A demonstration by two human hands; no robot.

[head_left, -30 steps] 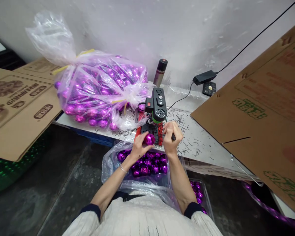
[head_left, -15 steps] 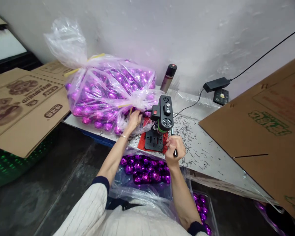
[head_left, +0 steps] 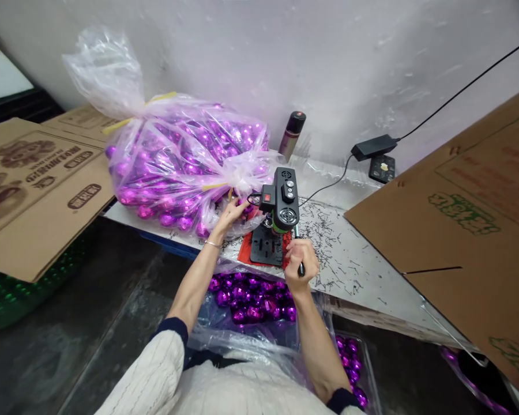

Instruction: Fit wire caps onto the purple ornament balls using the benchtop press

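On the white table stands a small black hand press [head_left: 286, 199] with a red switch and a slotted base plate. My right hand [head_left: 301, 259] is wrapped round the press's black lever handle [head_left: 301, 269]. To the left of the press, my left hand [head_left: 232, 213] reaches to the mouth of a clear plastic bag [head_left: 185, 150] full of shiny purple balls. Its thumb points right, apart from the fingers, whose tips are partly hidden by the plastic. A purple ball [head_left: 248, 208] shows beside the thumb. Red sheeting [head_left: 244, 253] lies under the press.
Small dark wire-like bits [head_left: 328, 242] litter the table. Behind stand a spray can [head_left: 291, 136] and a black power adapter [head_left: 375, 147] with cables. Cardboard boxes flank the table at left [head_left: 43, 196] and right [head_left: 467, 230]. Below the edge, more purple balls [head_left: 255, 297] lie in plastic.
My left hand has shifted slightly back, and its thumb has spread from the fingers. My right hand stays on the lever handle. The whole view has shifted a little.
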